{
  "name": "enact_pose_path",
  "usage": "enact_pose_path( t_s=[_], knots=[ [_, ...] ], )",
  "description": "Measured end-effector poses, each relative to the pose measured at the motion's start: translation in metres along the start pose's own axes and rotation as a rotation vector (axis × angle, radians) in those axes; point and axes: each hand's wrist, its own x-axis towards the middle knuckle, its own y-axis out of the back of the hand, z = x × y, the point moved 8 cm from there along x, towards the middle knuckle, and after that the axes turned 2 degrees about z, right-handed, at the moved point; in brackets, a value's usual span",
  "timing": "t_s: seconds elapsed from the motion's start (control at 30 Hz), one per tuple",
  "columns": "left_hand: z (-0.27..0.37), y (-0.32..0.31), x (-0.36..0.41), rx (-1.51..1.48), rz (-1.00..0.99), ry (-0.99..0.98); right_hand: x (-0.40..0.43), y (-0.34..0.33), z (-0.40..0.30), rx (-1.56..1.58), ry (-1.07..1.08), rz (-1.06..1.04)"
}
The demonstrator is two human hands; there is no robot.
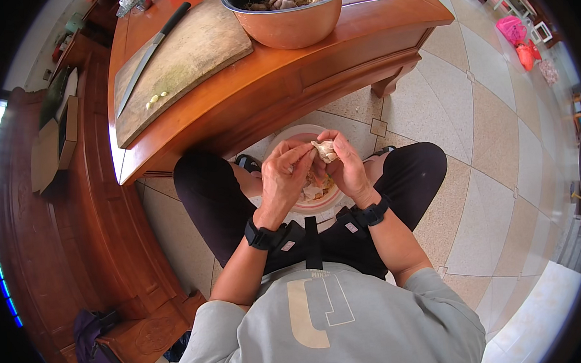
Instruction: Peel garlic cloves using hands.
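Note:
Between my knees, my right hand [349, 167] grips a garlic bulb [326, 150] with pale papery skin. My left hand [286, 169] meets it from the other side, thumb and forefinger pinched at the skin of the bulb; whether anything more is between them I cannot tell. Below both hands stands a round plastic basin [313, 208] with scraps in it. On the wooden table, a worn cutting board [202, 44] carries a kitchen knife [144, 59] and several peeled garlic cloves [154, 99]. A metal pot [288, 28] holding whole garlic bulbs [281, 2] is to the right of the board.
The table's edge [272, 92] curves close in front of my knees, with a carved leg [393, 82] on the tiled floor. A wooden bench [112, 228] with an opened cardboard box [51, 148] runs along the left. Pink and red bags [525, 54] lie at the far right.

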Motion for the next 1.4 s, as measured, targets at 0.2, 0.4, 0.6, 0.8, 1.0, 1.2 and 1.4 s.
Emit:
enact_pose_path(
  t_s=[0.2,0.4,0.6,0.8,1.0,1.2,1.4],
  knots=[
    [0.000,0.000,0.000,-0.020,-0.001,-0.022,0.000,0.000,0.004,0.018,-0.030,0.001],
    [0.005,0.004,0.000,0.068,0.075,-0.118,-0.001,-0.003,0.006,-0.034,-0.059,-0.006],
    [0.006,0.007,0.001,0.051,0.095,-0.095,-0.002,-0.001,0.015,-0.013,-0.104,0.002],
    [0.006,0.006,0.001,0.004,0.090,-0.067,0.001,0.001,0.018,0.111,-0.123,-0.046],
    [0.005,0.006,0.001,0.012,0.083,-0.069,0.000,-0.005,0.015,0.127,-0.142,-0.022],
    [0.004,0.011,0.004,0.056,0.119,-0.065,-0.002,-0.011,0.006,0.047,-0.090,-0.043],
    [-0.004,0.009,0.003,-0.011,0.098,0.016,0.000,-0.002,0.013,-0.003,-0.130,-0.045]
  ],
)
